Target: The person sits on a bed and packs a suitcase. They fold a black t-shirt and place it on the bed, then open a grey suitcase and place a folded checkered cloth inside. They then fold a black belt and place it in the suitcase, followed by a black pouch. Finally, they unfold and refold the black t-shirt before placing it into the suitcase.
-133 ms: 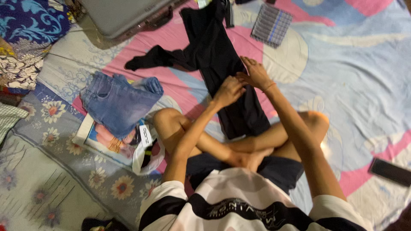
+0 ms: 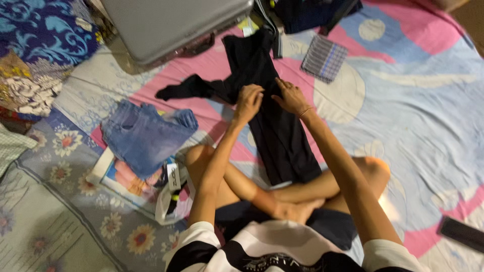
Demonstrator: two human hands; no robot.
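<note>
In the head view, the left hand [image 2: 249, 103] pinches a fold of the black garment [image 2: 275, 126] spread lengthwise on the patterned sheet [image 2: 418, 116]; the right hand [image 2: 290, 97] presses it flat, fingers spread. The loose sleeve may bunch, skewing the fold.

On the near left, a flat printed package [image 2: 121, 179] lies on the flowered sheet, half hidden under a folded pair of blue jeans [image 2: 143, 136]; its face shows pink, blue and white. Just right of it sits a crumpled white plastic bag [image 2: 169, 204] with a narrow white label [image 2: 174, 177] marked in black. At the near right edge lies a dark, flat phone [image 2: 461, 233], its screen black and unlit.
</note>
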